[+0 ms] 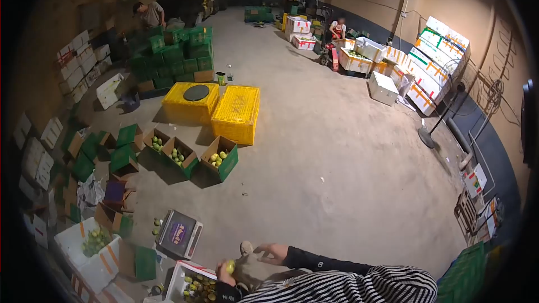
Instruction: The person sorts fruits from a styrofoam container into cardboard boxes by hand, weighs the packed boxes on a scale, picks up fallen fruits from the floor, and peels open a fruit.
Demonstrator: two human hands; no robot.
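Observation:
My left hand (225, 275) is closed around a yellow-green fruit (230, 267), just above the right side of a white foam box (178, 280). Many more green and yellowish fruits (199, 288) lie in that box. My right hand (273, 253) is over my trouser leg, with its fingers loosely spread and nothing seen in them. Black sleeves cover both forearms. A dark flat-topped device like a weighing scale (178, 234), with a purple label, stands on the floor beyond the box. A few green fruits (156, 226) lie along its left side.
Three green cartons of fruit (220, 160) stand ahead, before yellow crates (236, 115). At left are a foam box with green fruit (78, 247) and several cartons. Stacked green boxes (179, 59), foam boxes (429, 67), a standing fan (426, 137) and other people are farther off.

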